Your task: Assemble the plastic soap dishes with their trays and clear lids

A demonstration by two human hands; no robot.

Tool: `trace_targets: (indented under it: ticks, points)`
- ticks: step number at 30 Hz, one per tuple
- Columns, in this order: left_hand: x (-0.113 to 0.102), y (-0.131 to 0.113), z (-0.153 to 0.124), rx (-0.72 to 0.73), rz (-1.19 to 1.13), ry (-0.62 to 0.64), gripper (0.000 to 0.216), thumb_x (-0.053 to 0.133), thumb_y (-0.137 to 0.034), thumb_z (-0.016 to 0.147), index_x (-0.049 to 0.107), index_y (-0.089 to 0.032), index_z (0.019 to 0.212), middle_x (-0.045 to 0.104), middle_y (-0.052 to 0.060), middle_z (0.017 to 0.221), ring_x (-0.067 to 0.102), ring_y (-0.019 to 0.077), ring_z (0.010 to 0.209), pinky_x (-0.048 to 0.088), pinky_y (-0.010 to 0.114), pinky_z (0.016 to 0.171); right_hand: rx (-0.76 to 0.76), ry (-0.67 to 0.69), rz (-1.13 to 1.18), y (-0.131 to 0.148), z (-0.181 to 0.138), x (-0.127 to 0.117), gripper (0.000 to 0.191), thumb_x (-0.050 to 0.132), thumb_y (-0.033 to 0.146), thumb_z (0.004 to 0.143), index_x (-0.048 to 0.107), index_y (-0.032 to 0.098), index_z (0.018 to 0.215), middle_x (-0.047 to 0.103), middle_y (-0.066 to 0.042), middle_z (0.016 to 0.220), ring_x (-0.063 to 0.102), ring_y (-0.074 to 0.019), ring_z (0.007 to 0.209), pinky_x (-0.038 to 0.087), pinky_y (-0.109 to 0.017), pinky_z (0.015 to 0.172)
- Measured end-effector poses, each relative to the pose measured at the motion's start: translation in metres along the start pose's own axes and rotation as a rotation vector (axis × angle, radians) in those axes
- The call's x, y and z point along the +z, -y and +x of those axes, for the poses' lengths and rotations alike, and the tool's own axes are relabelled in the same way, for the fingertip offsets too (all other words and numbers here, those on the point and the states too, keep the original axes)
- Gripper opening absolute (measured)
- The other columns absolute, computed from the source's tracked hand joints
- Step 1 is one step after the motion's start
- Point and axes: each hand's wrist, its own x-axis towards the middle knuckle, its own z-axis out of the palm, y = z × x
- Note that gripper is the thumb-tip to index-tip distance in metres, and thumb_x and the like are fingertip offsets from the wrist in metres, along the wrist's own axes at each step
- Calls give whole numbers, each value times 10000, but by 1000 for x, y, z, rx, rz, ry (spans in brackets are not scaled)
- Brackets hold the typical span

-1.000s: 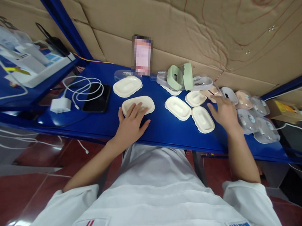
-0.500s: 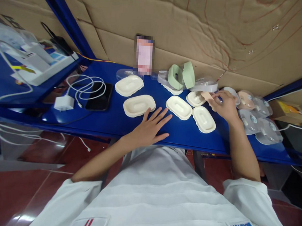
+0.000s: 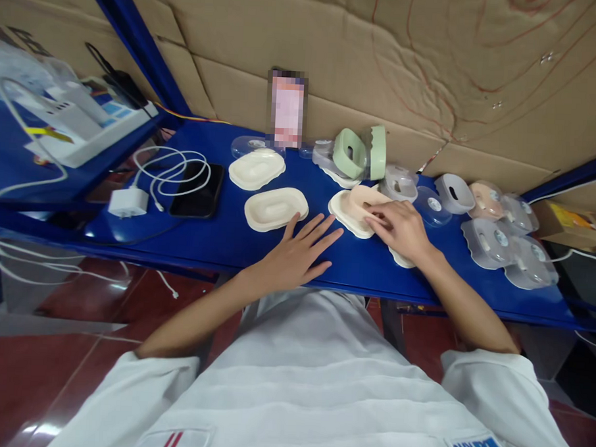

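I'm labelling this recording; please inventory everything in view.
Table: one, blue, centre
Cardboard wall: one, brown, behind
Trays: at least five, cream, on table
Peach piece: one loose, peach, over a tray
Green pieces: two, pale green, table's back
Lilac-grey pieces: at least three, table's back
Packs: four, clear, table's right
Covers: at least two, clear, table's back
Upright screen: one, pinkish, blurred, against wall
Phone: one, black, table's left
Charger: one, white, left
Cables: several, white, mostly left
Power strip: one, white, far left
Box: one, brown, far right
Floor: one, red, below
Shirt: one, white, bottom
Left hand: one, bare, fingers spread, tray's edge
Right hand: one, bare, gripping peach piece
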Motion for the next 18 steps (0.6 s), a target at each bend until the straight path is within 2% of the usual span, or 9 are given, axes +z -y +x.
trace_targets:
  ticks: [5, 8, 11, 14, 16, 18]
  points:
    - [2, -3, 24, -6, 49, 15, 561, 448, -278, 1128, 445, -151, 1675, 363, 221, 1776, 366, 409, 1645, 216, 728, 1332, -100, 74, 47, 0, -2, 0, 384, 554, 474, 1114, 717, 260, 1387, 784, -97, 1366, 703, -335, 1306, 499, -527, 1095]
    - [0, -7, 27, 14, 45, 8, 455, 486, -231, 1105, 611, -204, 1542, 547, 192, 1649, 514, 389, 1520, 199, 762, 1323, -150, 137, 70, -5, -4, -5, 448, 600, 471, 1095, 674, 263, 1485, 744, -106, 1448, 676, -340, 1364, 480, -543, 1138]
    - [-3, -9, 16, 69, 50, 1, 411, 519, -121, 1054, 708, -247, 1396, 692, 139, 1426, 617, 326, 1354, 285, 689, 1315, -160, 165, 71, -4, -6, -7, 404, 598, 466, 1102, 721, 274, 1436, 776, -97, 1389, 709, -334, 1323, 503, -539, 1120]
    - [-4, -8, 3, 93, 48, -25, 473, 516, -69, 1028, 681, -258, 1429, 720, 122, 1297, 650, 295, 1259, 436, 572, 1223, -221, 162, 118, 8, -8, -4, 389, 588, 452, 1114, 731, 273, 1428, 778, -89, 1389, 724, -313, 1309, 527, -519, 1123]
    - [-3, -5, -1, 70, 42, -82, 501, 523, -104, 1044, 627, -274, 1504, 711, 128, 1309, 643, 309, 1279, 456, 571, 1199, -274, 157, 152, 21, -9, 0, 405, 591, 449, 1114, 713, 274, 1458, 757, -86, 1430, 710, -304, 1337, 535, -504, 1134]
    - [-2, -3, -3, 30, 38, -147, 489, 544, -173, 1066, 588, -274, 1543, 665, 157, 1415, 606, 339, 1364, 449, 596, 1206, -309, 173, 152, 34, -10, 4, 446, 597, 466, 1110, 689, 257, 1492, 734, -102, 1464, 693, -315, 1360, 546, -503, 1123]
